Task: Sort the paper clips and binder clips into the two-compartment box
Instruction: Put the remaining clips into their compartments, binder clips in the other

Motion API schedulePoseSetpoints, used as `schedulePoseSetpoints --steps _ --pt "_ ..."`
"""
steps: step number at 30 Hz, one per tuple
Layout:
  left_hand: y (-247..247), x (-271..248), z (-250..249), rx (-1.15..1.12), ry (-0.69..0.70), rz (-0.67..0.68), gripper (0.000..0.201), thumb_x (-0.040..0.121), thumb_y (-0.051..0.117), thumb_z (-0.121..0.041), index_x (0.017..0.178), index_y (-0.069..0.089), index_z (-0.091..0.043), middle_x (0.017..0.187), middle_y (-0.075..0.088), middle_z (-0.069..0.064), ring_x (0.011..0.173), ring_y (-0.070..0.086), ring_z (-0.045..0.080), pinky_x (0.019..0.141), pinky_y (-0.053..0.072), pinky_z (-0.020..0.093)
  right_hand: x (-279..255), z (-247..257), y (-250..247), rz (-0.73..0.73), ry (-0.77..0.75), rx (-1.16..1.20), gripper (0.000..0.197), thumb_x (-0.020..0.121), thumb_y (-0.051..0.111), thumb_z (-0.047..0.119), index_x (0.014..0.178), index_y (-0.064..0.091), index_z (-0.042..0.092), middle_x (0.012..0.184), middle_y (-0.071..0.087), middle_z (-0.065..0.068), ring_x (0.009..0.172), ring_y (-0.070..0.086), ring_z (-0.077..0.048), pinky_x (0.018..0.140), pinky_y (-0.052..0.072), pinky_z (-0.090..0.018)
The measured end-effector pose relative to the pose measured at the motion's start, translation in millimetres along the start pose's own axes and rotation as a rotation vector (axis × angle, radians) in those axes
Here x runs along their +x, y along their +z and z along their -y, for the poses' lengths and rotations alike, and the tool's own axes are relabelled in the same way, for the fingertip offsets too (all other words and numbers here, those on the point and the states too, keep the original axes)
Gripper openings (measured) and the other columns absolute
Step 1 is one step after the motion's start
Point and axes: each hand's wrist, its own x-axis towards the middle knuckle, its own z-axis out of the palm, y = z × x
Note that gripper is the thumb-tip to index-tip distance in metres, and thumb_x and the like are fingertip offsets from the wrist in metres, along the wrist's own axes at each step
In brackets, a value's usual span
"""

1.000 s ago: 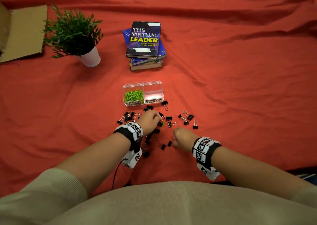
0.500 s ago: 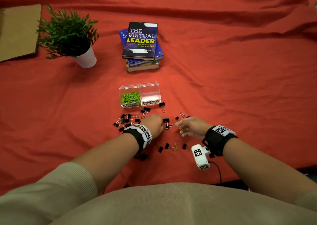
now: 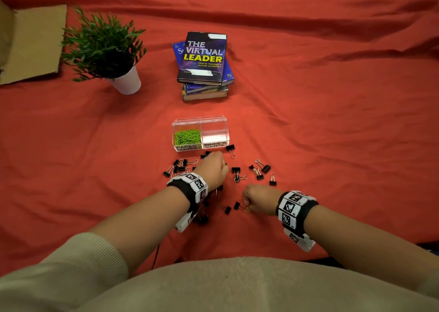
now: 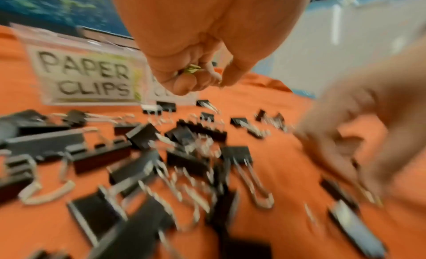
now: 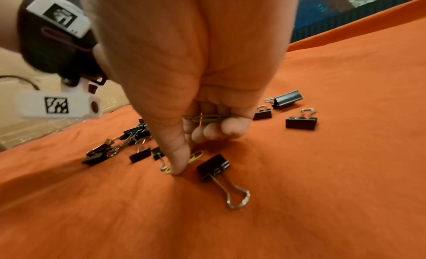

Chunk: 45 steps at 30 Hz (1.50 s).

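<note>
A clear two-compartment box (image 3: 228, 131) stands mid-cloth; its left side, labelled PAPER CLIPS (image 4: 85, 80), holds green paper clips (image 3: 187, 137), while the BINDER CLIPS side shows nothing inside. Several black binder clips (image 3: 237, 172) lie scattered in front of it. My left hand (image 3: 213, 166) hovers just before the box, its fingers curled round a few green paper clips (image 4: 191, 70). My right hand (image 3: 255, 198) is low on the cloth, curled fingers holding paper clips (image 5: 207, 118), thumb pressing on a yellow-green paper clip (image 5: 196, 156) beside a binder clip (image 5: 213, 167).
A stack of books (image 3: 204, 67) lies behind the box. A potted plant (image 3: 104, 50) stands at the back left, next to flat cardboard (image 3: 31, 43). The red cloth (image 3: 332, 121) is wrinkled and bare to the right.
My right hand pulled back from the clips at the right to the near ones and set its thumb on a paper clip. My left hand moved slightly toward the box.
</note>
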Motion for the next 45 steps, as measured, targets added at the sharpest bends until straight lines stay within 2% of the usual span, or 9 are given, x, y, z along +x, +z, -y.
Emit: schedulePoseSetpoints --steps 3,9,15,20,23,27,36,42,45 --pt "-29 6 6 -0.115 -0.049 -0.069 0.014 0.092 0.040 -0.013 0.078 0.044 -0.010 0.070 0.046 0.007 0.056 0.040 0.019 0.053 0.040 0.033 -2 3 6 -0.019 -0.014 -0.124 0.022 0.093 0.041 0.012 0.104 0.057 0.002 0.108 0.054 -0.014 0.100 0.054 -0.029 0.083 0.043 -0.035" --pt "-87 33 39 -0.034 -0.152 -0.162 0.008 0.093 0.044 -0.012 0.085 0.045 -0.011 0.074 0.047 0.002 0.060 0.042 0.016 0.054 0.037 0.027 -6 2 11 0.009 -0.025 -0.246 0.025 0.094 0.044 0.010 0.117 0.049 0.002 0.120 0.048 -0.014 0.109 0.048 -0.029 0.089 0.042 -0.038" --pt "-106 52 57 0.216 -0.096 -0.071 0.015 0.089 0.046 -0.004 0.099 0.057 -0.006 0.105 0.061 0.014 0.092 0.058 0.030 0.076 0.047 0.037 -9 12 9 0.064 0.049 -0.239 0.029 0.097 0.031 0.006 0.121 0.045 -0.002 0.124 0.045 -0.018 0.112 0.047 -0.032 0.095 0.039 -0.041" --pt "-96 43 61 0.234 -0.010 0.036 0.028 0.089 0.048 -0.002 0.113 0.059 -0.009 0.117 0.060 0.011 0.102 0.059 0.027 0.088 0.052 0.037 -2 18 -7 0.006 0.167 0.115 0.018 0.085 0.056 0.014 0.072 0.047 0.023 0.081 0.057 -0.002 0.076 0.057 -0.020 0.066 0.046 -0.029" --pt "-93 24 70 0.143 0.082 -0.141 0.023 0.089 0.051 -0.008 0.110 0.060 -0.011 0.115 0.058 0.005 0.106 0.055 0.020 0.089 0.048 0.031 12 30 -43 -0.138 0.177 0.362 0.004 0.087 0.060 0.017 0.087 0.057 0.020 0.075 0.055 0.008 0.062 0.050 -0.007 0.058 0.042 -0.018" --pt "-77 -10 88 0.081 0.082 -0.241 0.014 0.087 0.055 -0.012 0.100 0.061 -0.015 0.103 0.054 0.000 0.096 0.053 0.017 0.083 0.047 0.028 56 68 -100 -0.285 0.084 0.419 0.009 0.093 0.053 0.020 0.099 0.059 0.017 0.084 0.060 0.003 0.060 0.052 -0.009 0.050 0.045 -0.017" --pt "-34 -50 133 0.130 -0.073 -0.013 0.054 0.085 0.058 -0.017 0.137 0.043 -0.025 0.125 0.044 0.006 0.119 0.043 0.025 0.095 0.046 0.040 123 120 -139 -0.337 0.035 0.094 0.034 0.089 0.044 -0.001 0.117 0.060 0.009 0.114 0.064 -0.014 0.100 0.061 -0.029 0.097 0.046 -0.035" --pt "-33 -45 133 0.131 -0.076 -0.032 0.045 0.087 0.060 -0.018 0.130 0.048 -0.020 0.119 0.044 0.009 0.115 0.046 0.026 0.094 0.046 0.041 83 93 -109 -0.516 -0.025 0.154 0.019 0.089 0.048 0.005 0.097 0.064 0.013 0.101 0.064 -0.003 0.088 0.062 -0.018 0.070 0.046 -0.015" --pt "-33 -41 132 0.124 -0.073 -0.035 0.039 0.086 0.059 -0.014 0.123 0.049 -0.015 0.116 0.047 0.009 0.112 0.048 0.027 0.094 0.045 0.039 68 78 -72 -0.311 0.028 0.045 0.027 0.086 0.053 0.009 0.110 0.060 0.020 0.118 0.057 -0.002 0.100 0.057 -0.017 0.083 0.053 -0.026"
